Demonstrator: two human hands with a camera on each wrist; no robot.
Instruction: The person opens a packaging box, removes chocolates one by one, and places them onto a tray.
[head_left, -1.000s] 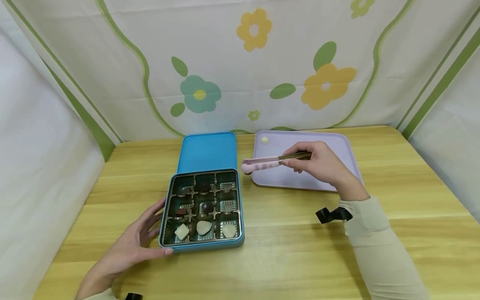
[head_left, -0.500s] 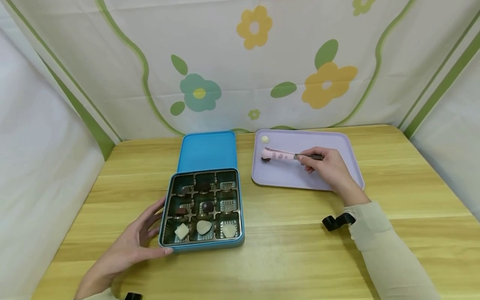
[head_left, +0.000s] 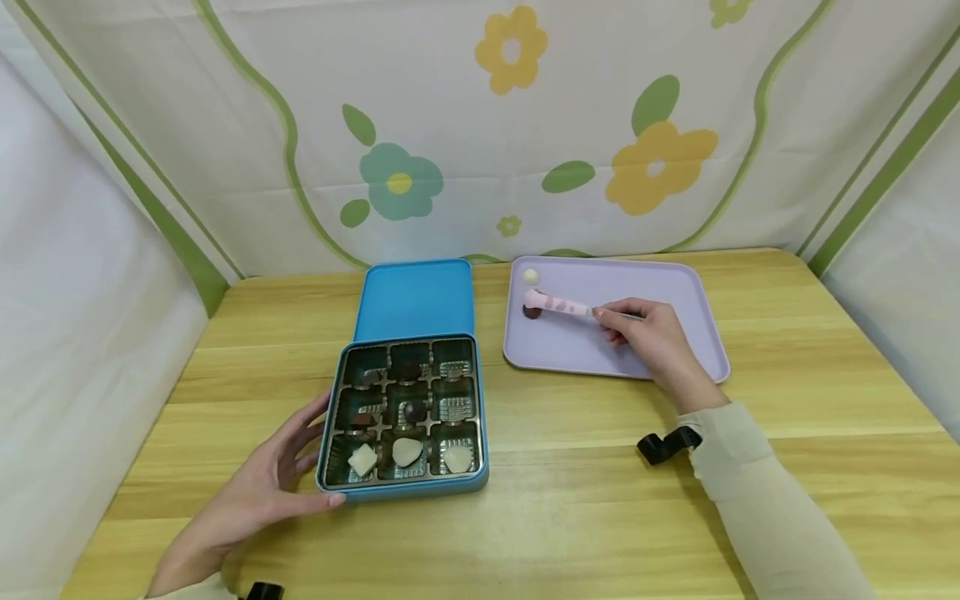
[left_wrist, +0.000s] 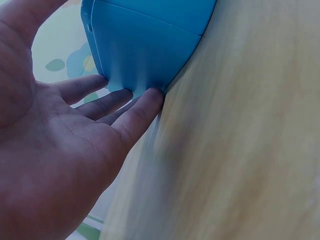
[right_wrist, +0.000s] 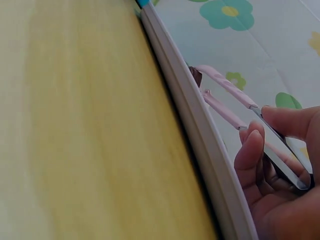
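Observation:
My right hand pinches metal tongs with pink tips, low over the lilac tray. In the right wrist view the tongs' arms stand apart, and a dark chocolate is by their tips. From the head it appears as a dark round chocolate on the tray under the tips. A white chocolate lies behind it. My left hand rests its extended fingers on the side of a blue tin, thumb at the front corner. In the left wrist view the fingertips touch the tin's wall.
Inside the tin, a compartment insert holds several white and dark chocolates; two right-hand compartments show none. The blue lid lies behind the tin. A flowered cloth stands along the back edge of the wooden table.
My right hand has moved right over the tray with the tongs, carrying the dark chocolate from beside the tin down near the white one. The tongs have since parted. My left hand stays put.

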